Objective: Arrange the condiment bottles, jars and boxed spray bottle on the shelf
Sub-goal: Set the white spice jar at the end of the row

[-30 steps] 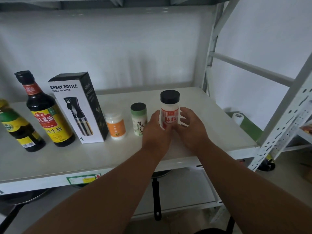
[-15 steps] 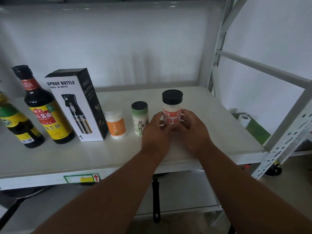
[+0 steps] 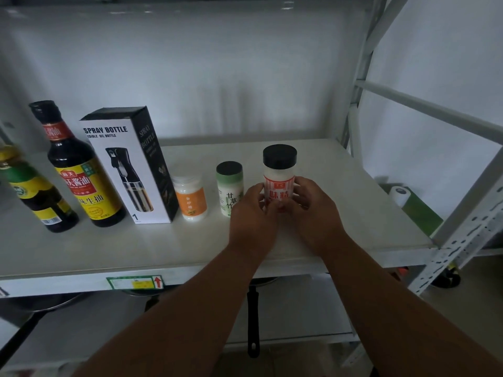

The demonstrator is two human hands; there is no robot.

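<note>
Red-label jar (image 3: 279, 183), black lid, frame centre on the shelf (image 3: 367, 213), pinched low between left hand (image 3: 253, 213) and right hand (image 3: 313, 210); likely light, rigid, slick plastic — grip mid-body, not lid.

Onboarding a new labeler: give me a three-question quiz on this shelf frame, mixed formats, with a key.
1. True or false: both hands hold the red-label jar.
2. Which item stands directly left of the red-label jar? A) orange-label jar B) green-cap jar C) spray bottle box
3. Fill in: the spray bottle box stands between the soy sauce bottle and the ____-label jar.

Key:
1. True: left hand and right hand both grip it on the shelf.
2. B
3. orange
</note>
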